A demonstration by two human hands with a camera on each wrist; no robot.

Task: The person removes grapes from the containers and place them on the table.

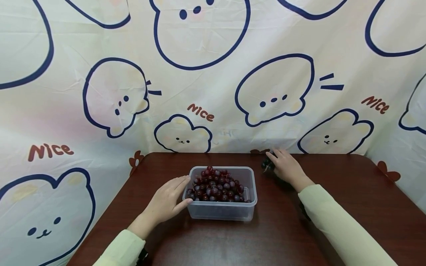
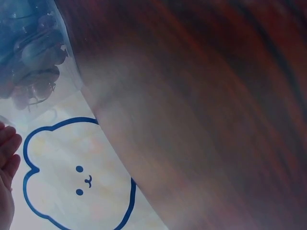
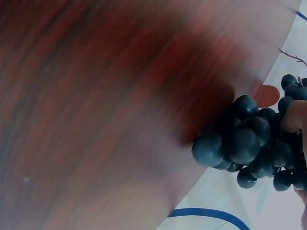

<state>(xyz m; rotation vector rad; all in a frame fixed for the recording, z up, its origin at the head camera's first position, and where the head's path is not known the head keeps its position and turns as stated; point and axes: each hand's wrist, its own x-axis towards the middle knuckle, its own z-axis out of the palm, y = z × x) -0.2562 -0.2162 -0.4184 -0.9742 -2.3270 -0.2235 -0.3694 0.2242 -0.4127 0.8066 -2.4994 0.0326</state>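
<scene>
A clear plastic container stands mid-table, heaped with dark red grapes. My left hand rests against its left side, fingers straight along the rim and thumb at the front left corner. Right of the container and farther back, my right hand holds a bunch of black grapes close over the table. In the right wrist view the same black grapes hang from the fingers, with a thin bare stem sticking up behind. Only the fingers of my left hand show at the edge of the left wrist view.
The dark wooden table ends just behind the right hand. A pale cloth printed with blue cartoon outlines hangs behind and beside the table.
</scene>
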